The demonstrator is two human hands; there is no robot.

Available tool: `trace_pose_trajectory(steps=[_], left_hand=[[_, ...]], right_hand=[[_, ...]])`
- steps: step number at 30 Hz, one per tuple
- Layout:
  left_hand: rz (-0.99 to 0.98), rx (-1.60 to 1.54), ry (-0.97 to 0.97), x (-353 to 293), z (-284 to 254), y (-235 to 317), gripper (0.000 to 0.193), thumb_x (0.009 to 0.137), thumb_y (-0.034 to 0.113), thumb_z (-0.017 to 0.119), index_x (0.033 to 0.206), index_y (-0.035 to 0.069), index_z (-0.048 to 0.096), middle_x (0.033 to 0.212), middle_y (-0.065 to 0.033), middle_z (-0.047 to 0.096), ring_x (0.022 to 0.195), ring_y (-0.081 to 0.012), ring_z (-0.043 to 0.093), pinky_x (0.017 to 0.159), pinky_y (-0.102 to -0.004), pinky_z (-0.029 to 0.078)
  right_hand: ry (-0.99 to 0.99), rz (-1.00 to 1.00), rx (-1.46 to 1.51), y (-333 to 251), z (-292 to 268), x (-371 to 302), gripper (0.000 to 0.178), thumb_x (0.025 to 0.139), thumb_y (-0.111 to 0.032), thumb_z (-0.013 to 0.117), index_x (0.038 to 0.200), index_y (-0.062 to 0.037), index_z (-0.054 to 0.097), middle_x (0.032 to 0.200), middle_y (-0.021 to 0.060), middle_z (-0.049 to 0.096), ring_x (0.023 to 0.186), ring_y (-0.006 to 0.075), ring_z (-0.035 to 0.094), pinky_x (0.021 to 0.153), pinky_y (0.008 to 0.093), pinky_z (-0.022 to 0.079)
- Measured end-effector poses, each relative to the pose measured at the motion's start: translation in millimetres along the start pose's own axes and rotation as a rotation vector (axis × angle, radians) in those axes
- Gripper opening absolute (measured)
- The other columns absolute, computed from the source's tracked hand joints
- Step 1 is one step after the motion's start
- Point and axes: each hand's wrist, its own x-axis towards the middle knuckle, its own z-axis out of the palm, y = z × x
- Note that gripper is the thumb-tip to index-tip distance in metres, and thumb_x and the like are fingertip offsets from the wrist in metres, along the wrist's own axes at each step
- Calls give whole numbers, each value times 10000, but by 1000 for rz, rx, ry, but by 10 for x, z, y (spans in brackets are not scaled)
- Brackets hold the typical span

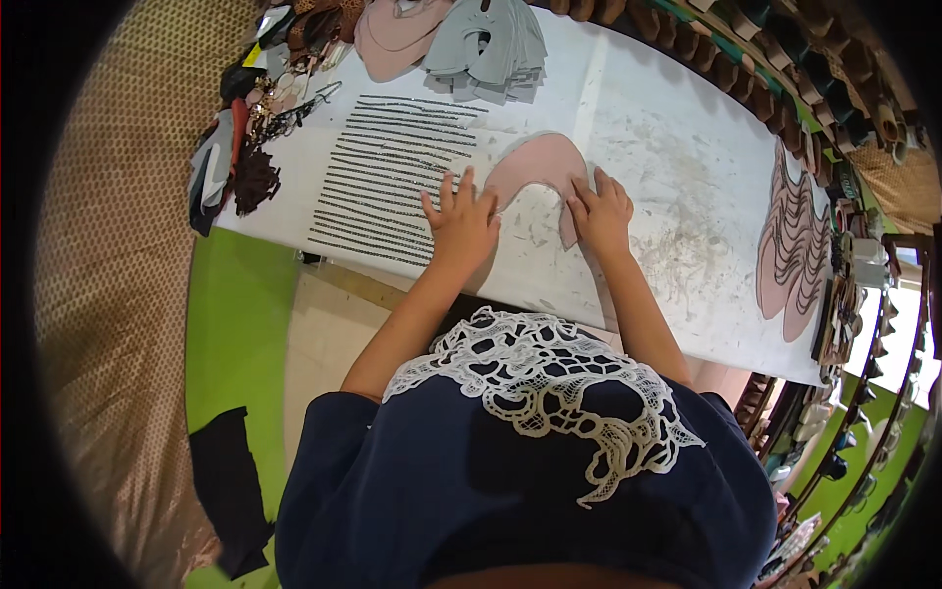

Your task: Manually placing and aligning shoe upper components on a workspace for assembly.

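Observation:
A pink, arch-shaped flat piece, like a cut shoe upper, lies on the white-covered table with its curve pointing away from me. My left hand rests with fingers spread at the arch's left end, which it partly covers. Under and beside those fingers are the right ends of several thin, dark beaded strips, laid out in near-parallel rows. On the arch's right leg, my right hand lies with fingers stretched out, touching its edge.
Grey cut pieces are stacked at the far edge beside larger pink pieces. Far left sits a pile of trims and scraps. Pink pieces with dark strips lie at the right end. Shoe forms line the far right edge.

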Motion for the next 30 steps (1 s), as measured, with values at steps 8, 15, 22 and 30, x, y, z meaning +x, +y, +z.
trace_pose_trajectory(steps=[8, 15, 22, 30], left_hand=[[25, 10, -104, -67, 15, -116, 349, 785, 343, 647, 1119, 245, 620, 1430, -109, 357, 1339, -362, 251, 1023, -681, 91], [-25, -91, -75, -84, -196, -460, 315, 798, 337, 639, 1092, 224, 648, 1426, -83, 365, 1323, -335, 285, 1033, -657, 109], [-183, -131, 63, -101, -409, -1273, 268, 829, 285, 631, 1087, 217, 656, 1416, -70, 383, 1312, -325, 303, 1038, -652, 102], [-281, -83, 158, 47, -589, -2138, 237, 844, 308, 620, 1059, 214, 655, 1407, -57, 408, 1313, -307, 327, 1029, -660, 108]], right_hand=[[24, -29, -8, -180, -49, 43, 323, 802, -243, 648, 1121, -200, 659, 1320, 115, 495, 1219, 316, 432, 1006, 469, 296], [24, -121, 133, -603, 49, 76, 232, 774, -191, 658, 1003, -163, 690, 1209, 74, 566, 1147, 246, 503, 966, 450, 331], [-2, -121, 168, -1081, 153, 196, 181, 775, -186, 662, 946, -141, 703, 1170, 73, 591, 1124, 251, 521, 964, 426, 341], [-26, -97, 200, -1442, 332, 333, 166, 792, -183, 655, 944, -136, 701, 1156, 83, 605, 1102, 264, 534, 956, 426, 340]])
